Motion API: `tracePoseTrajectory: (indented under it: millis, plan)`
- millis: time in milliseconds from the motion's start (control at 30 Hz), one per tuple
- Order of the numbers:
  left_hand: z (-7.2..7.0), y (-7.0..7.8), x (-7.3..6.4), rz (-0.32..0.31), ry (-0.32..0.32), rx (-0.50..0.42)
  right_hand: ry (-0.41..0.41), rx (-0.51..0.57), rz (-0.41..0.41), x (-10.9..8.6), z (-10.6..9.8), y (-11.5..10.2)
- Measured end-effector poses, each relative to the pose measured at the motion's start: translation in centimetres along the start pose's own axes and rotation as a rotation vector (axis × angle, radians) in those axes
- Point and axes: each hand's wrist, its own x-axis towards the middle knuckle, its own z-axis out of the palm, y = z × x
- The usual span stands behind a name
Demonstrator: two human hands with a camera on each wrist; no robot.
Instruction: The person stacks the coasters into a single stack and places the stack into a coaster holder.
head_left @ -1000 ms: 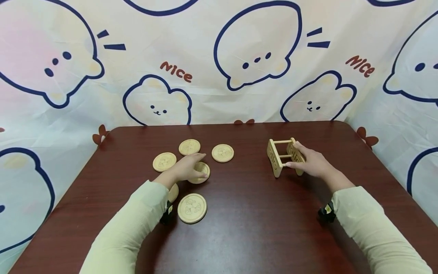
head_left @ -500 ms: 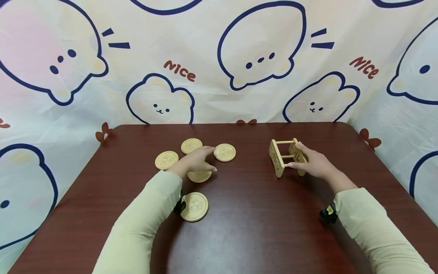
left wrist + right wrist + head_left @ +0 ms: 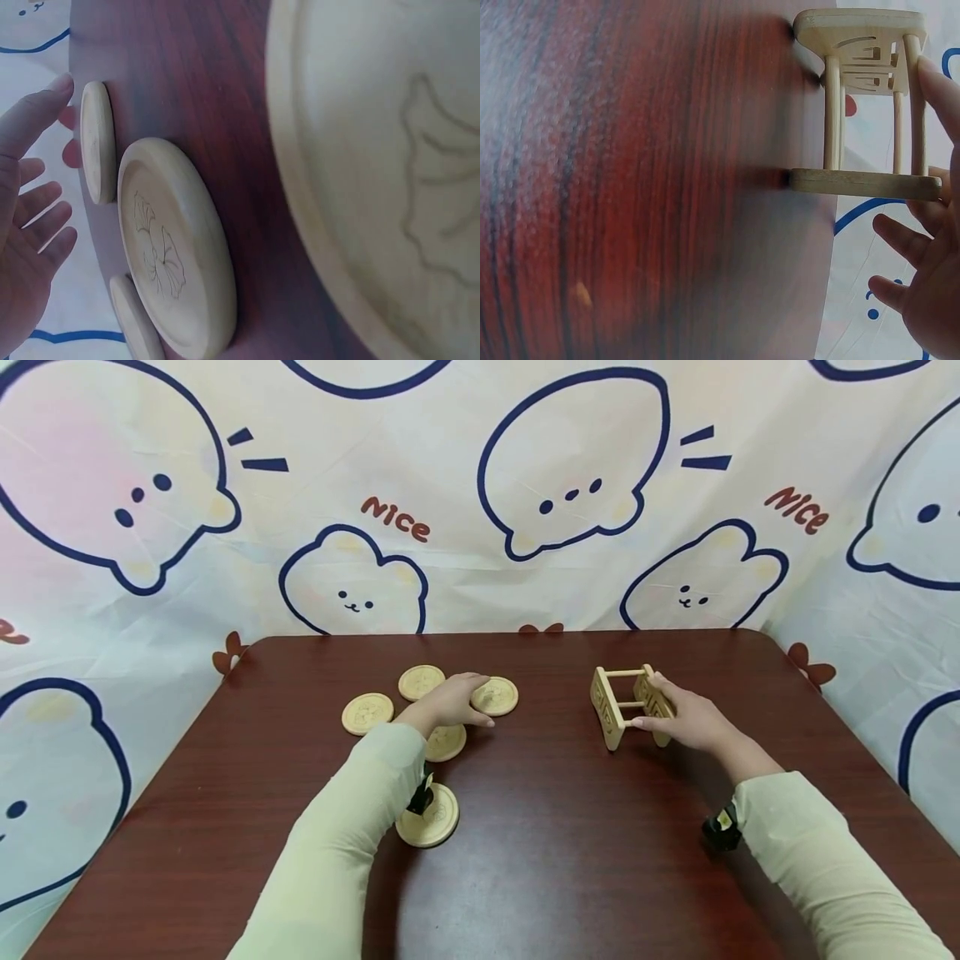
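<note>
My left hand (image 3: 450,703) is held with its fingers loosely extended, thumb apart, over the wooden coasters. Its fingertips reach the edge of the back right coaster (image 3: 501,697). Beneath the palm, partly covered, lies a second coaster (image 3: 447,745). In the left wrist view the left hand (image 3: 31,232) has nothing in it, and a coaster with a carved leaf pattern (image 3: 169,255) shows beside it. My right hand (image 3: 693,720) grips the right end panel of a small wooden coaster rack (image 3: 604,717). The right wrist view shows the thumb at a rail of the rack (image 3: 862,182).
More coasters lie flat: one at the back (image 3: 418,682), one at the left (image 3: 367,714), and one nearer me (image 3: 441,825), partly behind the left wrist camera (image 3: 422,795). The dark brown table (image 3: 570,860) ends at a patterned cloth backdrop (image 3: 525,585).
My left hand has moved right across the coasters, from above the middle one to the back right one. A coaster seen earlier is now behind the left sleeve. The right hand keeps still on the rack.
</note>
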Motion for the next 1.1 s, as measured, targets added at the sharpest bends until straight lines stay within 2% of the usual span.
tracePoseTrajectory:
  millis: [567, 733, 1100]
  plan:
    - [0.6, 0.0, 3.0, -0.087, -0.021, 0.092, -0.002, 0.016, 0.017, -0.3, 0.0, 0.0]
    - [0.9, -0.1, 3.5, -0.111, -0.035, 0.093, -0.002, 0.017, 0.019, -0.3, 0.1, 0.1]
    - [1.3, -0.6, 3.9, -0.098, -0.031, 0.114, 0.001, 0.026, 0.004, -0.1, 0.1, -0.1]
